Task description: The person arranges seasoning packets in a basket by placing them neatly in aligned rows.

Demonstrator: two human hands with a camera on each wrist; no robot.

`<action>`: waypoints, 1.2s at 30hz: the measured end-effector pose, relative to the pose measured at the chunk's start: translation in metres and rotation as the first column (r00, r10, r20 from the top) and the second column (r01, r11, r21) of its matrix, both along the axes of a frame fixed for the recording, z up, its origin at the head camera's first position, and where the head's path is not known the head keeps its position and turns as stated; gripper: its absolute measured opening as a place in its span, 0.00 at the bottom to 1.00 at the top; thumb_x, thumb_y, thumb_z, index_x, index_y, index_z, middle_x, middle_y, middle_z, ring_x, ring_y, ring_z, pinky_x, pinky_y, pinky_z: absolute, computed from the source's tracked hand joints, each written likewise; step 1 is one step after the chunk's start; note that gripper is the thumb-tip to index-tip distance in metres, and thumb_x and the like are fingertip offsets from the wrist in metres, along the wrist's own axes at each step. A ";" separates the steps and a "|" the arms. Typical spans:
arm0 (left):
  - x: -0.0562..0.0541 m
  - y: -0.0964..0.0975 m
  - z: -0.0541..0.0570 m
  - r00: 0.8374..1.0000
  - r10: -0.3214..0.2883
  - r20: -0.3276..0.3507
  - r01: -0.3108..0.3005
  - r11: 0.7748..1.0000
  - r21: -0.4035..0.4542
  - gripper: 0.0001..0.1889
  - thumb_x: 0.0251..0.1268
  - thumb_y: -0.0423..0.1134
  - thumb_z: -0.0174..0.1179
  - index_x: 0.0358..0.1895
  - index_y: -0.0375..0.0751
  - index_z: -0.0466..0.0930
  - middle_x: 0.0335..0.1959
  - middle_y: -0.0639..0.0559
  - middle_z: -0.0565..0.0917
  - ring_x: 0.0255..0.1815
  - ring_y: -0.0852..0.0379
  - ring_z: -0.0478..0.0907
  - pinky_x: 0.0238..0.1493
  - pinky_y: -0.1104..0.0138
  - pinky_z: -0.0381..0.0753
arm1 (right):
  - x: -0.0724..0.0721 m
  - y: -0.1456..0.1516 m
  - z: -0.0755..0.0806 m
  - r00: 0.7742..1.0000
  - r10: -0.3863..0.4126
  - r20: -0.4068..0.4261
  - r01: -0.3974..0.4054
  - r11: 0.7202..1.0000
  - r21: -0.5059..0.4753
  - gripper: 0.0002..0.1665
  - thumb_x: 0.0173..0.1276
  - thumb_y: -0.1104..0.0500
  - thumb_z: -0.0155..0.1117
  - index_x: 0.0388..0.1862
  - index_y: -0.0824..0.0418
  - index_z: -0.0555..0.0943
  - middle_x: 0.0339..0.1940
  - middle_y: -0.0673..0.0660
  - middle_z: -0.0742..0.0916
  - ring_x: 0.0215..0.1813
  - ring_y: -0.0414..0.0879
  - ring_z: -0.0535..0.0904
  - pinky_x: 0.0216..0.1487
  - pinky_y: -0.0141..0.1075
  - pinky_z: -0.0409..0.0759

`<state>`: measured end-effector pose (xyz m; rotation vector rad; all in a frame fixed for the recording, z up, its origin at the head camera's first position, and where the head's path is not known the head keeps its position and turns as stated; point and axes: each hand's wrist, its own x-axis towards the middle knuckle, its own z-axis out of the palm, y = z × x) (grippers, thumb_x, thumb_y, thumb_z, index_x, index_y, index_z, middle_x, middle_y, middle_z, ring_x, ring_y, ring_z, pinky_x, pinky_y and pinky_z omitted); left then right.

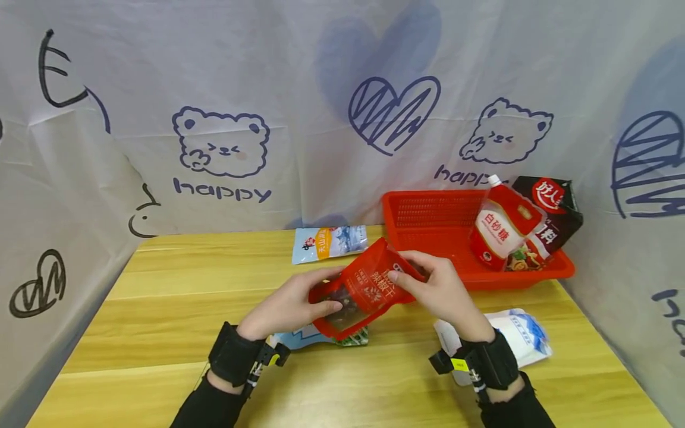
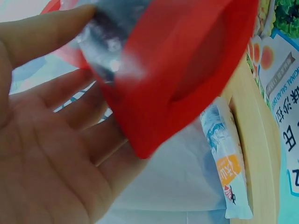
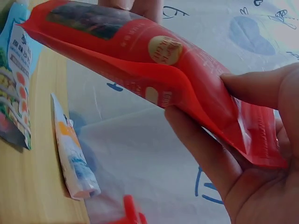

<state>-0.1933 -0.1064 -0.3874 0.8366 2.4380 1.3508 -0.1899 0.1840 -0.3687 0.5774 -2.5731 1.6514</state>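
Observation:
Both hands hold a red pouch of dried chili (image 1: 369, 288) tilted over the table, its clear window towards the lower left. My left hand (image 1: 291, 303) grips the lower left end, thumb on the front and fingers behind. At the upper right end, my right hand (image 1: 441, 291) pinches the pouch between thumb and fingers. In the right wrist view the pouch (image 3: 140, 56) shows its folded side edge, with the right thumb pressing its face. Beneath the pouch lies a blue salad dressing packet (image 1: 304, 337), partly hidden by it and the left hand.
A red basket (image 1: 428, 267) stands at the back right, holding a white sugar pouch (image 1: 497, 229) and a black seasoning package (image 1: 562, 208). Behind the hands lies a blue, white and orange packet (image 1: 326, 244). A white pouch (image 1: 519, 336) lies partly under the right wrist. Printed cloth (image 1: 321, 148) walls the table.

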 end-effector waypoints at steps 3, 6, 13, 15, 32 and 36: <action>-0.003 0.006 0.000 0.997 0.020 -0.069 -0.018 0.999 0.035 0.35 0.71 0.39 0.69 0.79 0.48 0.67 0.69 0.50 0.78 0.61 0.51 0.79 0.58 0.57 0.85 | -0.001 0.006 0.005 0.997 -0.046 -0.054 0.047 0.999 0.022 0.23 0.72 0.60 0.71 0.63 0.65 0.83 0.52 0.63 0.89 0.44 0.52 0.85 0.43 0.35 0.88; -0.007 0.013 0.000 0.984 0.075 -0.161 -0.065 0.996 0.066 0.37 0.70 0.40 0.69 0.80 0.49 0.65 0.72 0.49 0.74 0.66 0.48 0.74 0.60 0.52 0.83 | -0.003 0.013 0.012 0.991 -0.105 -0.081 0.108 0.993 0.040 0.23 0.73 0.57 0.71 0.64 0.64 0.82 0.54 0.62 0.89 0.46 0.54 0.85 0.45 0.34 0.87; -0.018 0.030 0.003 0.887 0.254 -0.386 -0.209 0.965 0.156 0.38 0.68 0.38 0.70 0.80 0.44 0.65 0.74 0.44 0.69 0.73 0.44 0.68 0.70 0.45 0.74 | -0.011 0.032 0.032 0.958 -0.263 -0.116 0.271 0.961 0.060 0.29 0.75 0.49 0.69 0.68 0.63 0.79 0.60 0.63 0.86 0.53 0.55 0.81 0.48 0.26 0.81; -0.021 0.035 0.004 0.848 0.287 -0.446 -0.226 0.956 0.186 0.38 0.68 0.36 0.70 0.79 0.41 0.66 0.71 0.43 0.70 0.71 0.45 0.70 0.70 0.48 0.75 | -0.013 0.038 0.040 0.939 -0.303 -0.162 0.315 0.948 0.055 0.30 0.75 0.49 0.68 0.68 0.64 0.79 0.60 0.64 0.85 0.54 0.55 0.80 0.47 0.22 0.79; -0.044 0.101 0.003 0.785 0.077 -0.615 -0.158 0.984 -0.079 0.23 0.69 0.36 0.69 0.66 0.40 0.79 0.56 0.46 0.79 0.51 0.53 0.79 0.49 0.64 0.83 | -0.049 0.085 0.086 0.818 -0.388 -0.424 0.524 0.808 0.271 0.28 0.78 0.52 0.64 0.69 0.67 0.78 0.59 0.68 0.86 0.53 0.65 0.85 0.53 0.62 0.85; -0.048 0.118 -0.002 0.769 -0.022 -0.639 -0.148 0.966 -0.212 0.19 0.69 0.38 0.69 0.62 0.43 0.83 0.53 0.48 0.80 0.52 0.53 0.79 0.53 0.65 0.82 | -0.061 0.089 0.086 0.843 -0.367 -0.394 0.507 0.785 0.355 0.27 0.78 0.56 0.63 0.69 0.69 0.77 0.58 0.72 0.86 0.50 0.67 0.84 0.51 0.63 0.85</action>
